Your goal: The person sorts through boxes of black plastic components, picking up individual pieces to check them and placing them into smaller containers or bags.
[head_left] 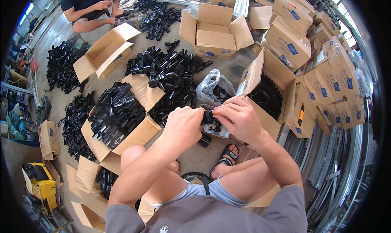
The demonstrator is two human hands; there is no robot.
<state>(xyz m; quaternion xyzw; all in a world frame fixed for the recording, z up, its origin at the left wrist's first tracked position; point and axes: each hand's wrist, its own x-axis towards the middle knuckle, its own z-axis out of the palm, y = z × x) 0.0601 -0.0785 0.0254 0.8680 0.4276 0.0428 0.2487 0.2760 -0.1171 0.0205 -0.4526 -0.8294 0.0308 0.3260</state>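
In front of my knees both hands meet at a small glossy black plastic fitting (208, 117). My left hand (184, 125) is closed around its left end in a fist, hiding much of it. From the other side, my right hand (240, 115) pinches with thumb and fingertips at the fitting's right end; anything small between those fingertips is hidden. Just beyond the hands lies a clear plastic bag (208, 86) with small black pieces in it. To the right, an open carton (281, 66) holds rows of black parts (266, 96).
Loose black fittings (167, 70) are heaped ahead, with another heap (65, 66) farther left. A carton with spread flaps (140, 135) sits at my left, full of fittings. Stacked cartons (326, 78) and metal profiles (338, 159) line the right. Another person (87, 8) sits far left.
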